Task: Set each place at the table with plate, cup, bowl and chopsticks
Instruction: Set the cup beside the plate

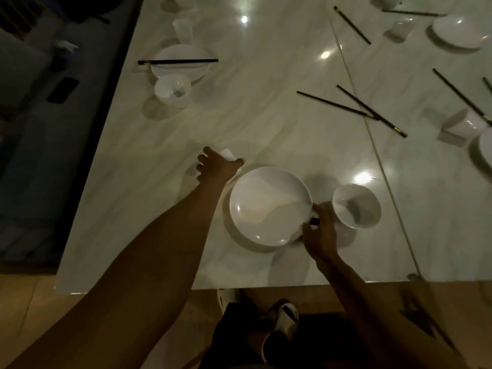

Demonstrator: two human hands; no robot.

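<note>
A white plate [269, 206] lies near the table's front edge. Just left of and beyond it, my left hand [217, 166] wraps around a small white cup [228, 155], mostly hidden by the fingers. My right hand [318, 234] sits at the plate's right rim and pinches a dark object, seemingly the end of chopsticks [315, 221], most of which is hidden. A white bowl [356, 206] stands upright right of that hand.
A set place at the far left has a plate [179, 65] with chopsticks [177, 61] across it, a bowl [173, 89] and a cup [183, 29]. Loose chopsticks [354, 107] lie mid-table. More plates, cups and chopsticks lie at the right. A table seam [372, 145] runs diagonally.
</note>
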